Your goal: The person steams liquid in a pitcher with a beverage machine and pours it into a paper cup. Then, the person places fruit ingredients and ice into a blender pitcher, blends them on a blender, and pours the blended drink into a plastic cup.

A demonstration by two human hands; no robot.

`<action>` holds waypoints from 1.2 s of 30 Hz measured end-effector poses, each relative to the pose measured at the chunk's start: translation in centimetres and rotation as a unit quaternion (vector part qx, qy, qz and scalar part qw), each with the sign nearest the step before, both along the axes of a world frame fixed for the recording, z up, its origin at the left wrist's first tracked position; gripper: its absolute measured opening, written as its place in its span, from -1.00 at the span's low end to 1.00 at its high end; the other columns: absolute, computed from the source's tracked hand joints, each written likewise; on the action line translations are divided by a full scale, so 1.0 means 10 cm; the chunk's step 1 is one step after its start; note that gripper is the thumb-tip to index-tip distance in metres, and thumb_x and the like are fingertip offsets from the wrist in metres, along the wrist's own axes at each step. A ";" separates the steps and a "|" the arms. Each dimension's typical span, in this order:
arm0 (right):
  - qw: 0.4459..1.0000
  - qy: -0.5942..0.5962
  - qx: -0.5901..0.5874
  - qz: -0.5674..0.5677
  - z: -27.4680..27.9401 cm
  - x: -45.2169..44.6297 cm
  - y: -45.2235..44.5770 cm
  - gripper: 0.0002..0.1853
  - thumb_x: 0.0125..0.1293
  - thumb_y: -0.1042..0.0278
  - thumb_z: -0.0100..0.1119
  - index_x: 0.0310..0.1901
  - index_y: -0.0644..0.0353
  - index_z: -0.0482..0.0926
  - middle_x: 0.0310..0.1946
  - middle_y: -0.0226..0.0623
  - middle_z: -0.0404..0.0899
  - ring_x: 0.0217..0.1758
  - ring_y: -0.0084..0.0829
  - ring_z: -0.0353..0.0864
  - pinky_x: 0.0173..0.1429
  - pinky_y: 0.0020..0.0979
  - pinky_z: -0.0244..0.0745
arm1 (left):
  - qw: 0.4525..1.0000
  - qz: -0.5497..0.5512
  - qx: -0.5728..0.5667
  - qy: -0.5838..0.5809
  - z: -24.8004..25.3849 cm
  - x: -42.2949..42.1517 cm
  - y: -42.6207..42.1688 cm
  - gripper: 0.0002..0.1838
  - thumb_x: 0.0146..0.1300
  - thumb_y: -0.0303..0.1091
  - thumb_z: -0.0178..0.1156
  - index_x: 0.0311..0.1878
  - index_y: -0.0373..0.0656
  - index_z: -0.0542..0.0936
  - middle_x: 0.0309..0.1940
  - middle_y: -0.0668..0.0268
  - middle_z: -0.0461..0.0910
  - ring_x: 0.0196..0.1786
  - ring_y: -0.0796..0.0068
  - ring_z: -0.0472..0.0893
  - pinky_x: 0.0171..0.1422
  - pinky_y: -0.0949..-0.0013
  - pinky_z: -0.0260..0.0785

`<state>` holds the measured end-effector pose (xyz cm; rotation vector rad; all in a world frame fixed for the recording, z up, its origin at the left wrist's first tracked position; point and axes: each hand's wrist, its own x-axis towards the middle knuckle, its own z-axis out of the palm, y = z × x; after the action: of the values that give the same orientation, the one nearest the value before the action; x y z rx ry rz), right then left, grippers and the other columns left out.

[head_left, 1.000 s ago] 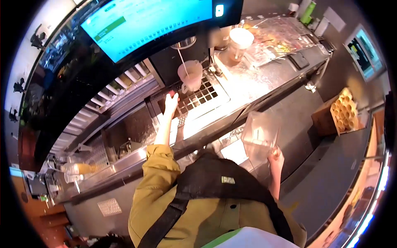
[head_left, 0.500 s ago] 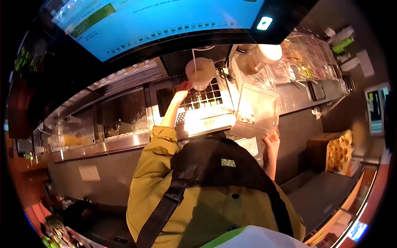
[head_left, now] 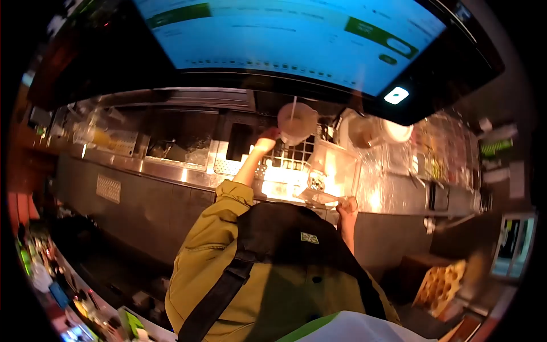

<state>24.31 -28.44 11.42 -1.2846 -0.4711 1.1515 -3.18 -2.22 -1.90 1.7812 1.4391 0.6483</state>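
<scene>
Over the drain grid (head_left: pixel 298 156), a translucent pitcher (head_left: pixel 297 121) catches a thin pale stream (head_left: pixel 294 105); the left hand (head_left: pixel 266 141) is at its side, its fingers' grip impossible to tell. The right hand (head_left: pixel 346 206) has its fingers clasped on a clear box (head_left: pixel 340 165), now over the worktop (head_left: pixel 376 191); a second ago it hung beyond the edge.

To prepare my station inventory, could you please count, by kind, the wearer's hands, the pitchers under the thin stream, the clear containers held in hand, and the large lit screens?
Hands, left hand and right hand: 2
Pitcher: 1
Held clear container: 1
Large lit screen: 1
Total: 5
</scene>
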 end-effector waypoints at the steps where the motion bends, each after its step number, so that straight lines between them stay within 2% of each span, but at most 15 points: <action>1: 0.999 -0.037 -0.029 0.026 0.06 0.01 0.02 -0.66 -0.09 0.74 0.05 -0.22 0.21 0.38 -0.38 -0.43 0.36 -0.31 -0.58 0.39 -0.22 -0.55 0.32 | 1.000 -0.005 0.002 -0.007 0.01 -0.01 0.01 -0.68 0.27 -0.19 -0.22 -0.04 -0.10 0.42 -0.06 0.08 0.44 0.03 0.07 0.40 0.09 0.21 0.24; 12: 0.952 -0.220 -0.075 0.199 -0.13 0.31 0.05 -0.59 -0.03 0.58 0.17 -0.07 0.24 0.37 -0.34 -0.41 0.41 -0.24 -0.52 0.40 -0.13 -0.50 0.33 | 1.000 0.018 0.004 -0.007 -0.18 -0.01 0.07 -0.57 0.27 -0.06 -0.26 -0.05 -0.17 0.42 -0.07 0.00 0.43 0.02 0.01 0.38 0.10 0.19 0.21; 16: 0.841 -0.397 -0.047 0.364 0.49 0.75 0.00 -0.43 0.02 0.47 0.15 0.12 0.23 0.24 -0.02 -0.22 0.35 0.12 -0.35 0.30 0.19 -0.34 0.18 | 1.000 0.016 -0.003 -0.010 -0.16 -0.01 0.08 -0.57 0.27 -0.05 -0.24 -0.04 -0.18 0.42 -0.06 -0.01 0.43 0.04 0.03 0.38 0.11 0.21 0.21; 18: 0.840 -0.443 0.047 0.310 1.65 0.72 0.17 -0.41 0.02 0.43 0.14 0.15 0.24 0.22 0.12 -0.20 0.27 0.20 -0.29 0.23 0.28 -0.30 0.06 | 0.998 0.037 -0.056 -0.022 -0.05 0.01 0.05 -0.57 0.27 -0.04 -0.25 -0.03 -0.15 0.41 -0.05 0.01 0.42 0.05 0.04 0.38 0.11 0.21 0.21; 20: 0.745 -0.608 0.217 0.171 2.68 0.70 0.25 -0.41 0.03 0.31 0.12 0.14 0.24 0.24 0.05 -0.23 0.33 0.17 -0.28 0.27 0.28 -0.22 0.07 | 0.994 0.049 -0.099 -0.021 0.07 0.00 -0.01 -0.58 0.27 -0.04 -0.25 -0.02 -0.12 0.41 -0.02 0.02 0.41 0.07 0.05 0.37 0.11 0.21 0.21; 22: 0.662 -0.543 0.514 0.055 3.35 0.57 0.41 -0.41 0.06 0.25 0.07 0.16 0.25 0.22 0.04 -0.20 0.34 0.16 -0.26 0.28 0.29 -0.17 0.06 | 0.990 0.061 -0.130 -0.019 0.32 0.04 -0.07 -0.59 0.27 -0.04 -0.26 -0.01 -0.08 0.41 0.00 0.05 0.40 0.08 0.06 0.36 0.11 0.20 0.21; 25: 0.447 -0.598 0.662 0.069 3.94 0.41 0.36 -0.42 0.07 0.26 0.07 0.15 0.25 0.23 0.04 -0.20 0.34 0.15 -0.26 0.29 0.27 -0.18 0.08 | 0.996 0.048 -0.069 0.019 0.08 -0.01 0.03 -0.65 0.24 -0.08 -0.18 -0.08 -0.05 0.46 -0.11 0.07 0.47 -0.04 0.01 0.43 0.00 0.13 0.29; 26: 0.390 -0.609 0.685 0.091 4.06 0.36 0.36 -0.43 0.07 0.26 0.06 0.15 0.25 0.23 0.03 -0.20 0.35 0.14 -0.26 0.29 0.27 -0.19 0.08 | 0.999 0.039 -0.024 0.000 0.24 0.00 0.01 -0.66 0.23 -0.09 -0.15 -0.09 -0.05 0.47 -0.14 0.07 0.49 -0.09 -0.02 0.45 -0.04 0.12 0.31; 28: 0.330 -0.619 0.701 0.126 4.25 0.27 0.39 -0.44 0.08 0.26 0.06 0.14 0.26 0.24 0.03 -0.19 0.35 0.14 -0.26 0.30 0.26 -0.20 0.09 | 0.981 0.115 0.012 0.155 0.54 -0.01 -0.17 -0.65 0.15 -0.08 -0.03 -0.20 -0.16 0.52 -0.18 0.03 0.51 -0.12 0.00 0.49 -0.07 0.15 0.35; 29: 0.319 -0.620 0.704 0.137 4.28 0.27 0.41 -0.44 0.08 0.26 0.05 0.14 0.26 0.24 0.03 -0.19 0.35 0.13 -0.27 0.30 0.26 -0.20 0.10 | 0.967 0.115 -0.070 0.215 1.07 -0.03 -0.42 -0.59 0.12 -0.06 0.02 -0.22 -0.27 0.51 -0.21 -0.06 0.50 -0.08 -0.02 0.47 -0.02 0.18 0.34; 31: 0.299 -0.619 0.710 0.153 4.34 0.23 0.43 -0.45 0.09 0.27 0.05 0.13 0.26 0.24 0.02 -0.19 0.35 0.13 -0.27 0.30 0.25 -0.21 0.11 | 0.990 -0.037 -0.135 -0.002 1.94 -0.12 -0.80 -0.71 0.18 -0.26 0.06 -0.17 -0.30 0.50 -0.38 0.21 0.59 -0.33 0.48 0.58 -0.23 0.44 0.40; 32: 0.297 -0.618 0.709 0.161 4.34 0.23 0.44 -0.46 0.09 0.27 0.04 0.13 0.26 0.24 0.02 -0.19 0.36 0.12 -0.27 0.31 0.25 -0.22 0.11 | 0.992 -0.065 -0.099 -0.051 2.80 -0.08 -1.09 -0.79 0.18 -0.36 0.07 -0.16 -0.26 0.51 -0.40 0.31 0.58 -0.35 0.59 0.56 -0.26 0.53 0.39; 34: 0.296 -0.615 0.709 0.175 4.32 0.21 0.48 -0.47 0.09 0.27 0.04 0.12 0.26 0.25 0.01 -0.19 0.36 0.11 -0.27 0.31 0.24 -0.23 0.12 | 0.976 -0.057 0.148 -0.147 4.07 -0.10 -1.62 -0.77 0.09 -0.48 0.12 -0.14 -0.25 0.50 -0.34 0.29 0.54 -0.36 0.57 0.52 -0.33 0.54 0.37; 35: 0.293 -0.613 0.711 0.180 4.33 0.19 0.51 -0.47 0.10 0.27 0.04 0.12 0.26 0.25 0.01 -0.18 0.36 0.11 -0.27 0.32 0.24 -0.23 0.12 | 0.936 -0.004 0.316 -0.158 4.55 -0.10 -1.90 -0.73 0.04 -0.45 0.18 -0.14 -0.24 0.51 -0.28 0.26 0.52 -0.37 0.54 0.51 -0.29 0.54 0.37; 36: 0.289 -0.610 0.714 0.184 4.35 0.18 0.53 -0.48 0.10 0.27 0.03 0.11 0.26 0.25 0.01 -0.18 0.36 0.11 -0.27 0.32 0.23 -0.23 0.13 | 0.877 -0.075 0.454 -0.138 4.91 -0.20 -1.99 -0.68 0.03 -0.34 0.16 -0.11 -0.23 0.47 -0.28 0.28 0.49 -0.36 0.53 0.47 -0.27 0.53 0.34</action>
<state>26.07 -23.16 54.87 0.0430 -2.3253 -0.5861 -5.14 -22.10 47.22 2.3125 0.8084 1.6042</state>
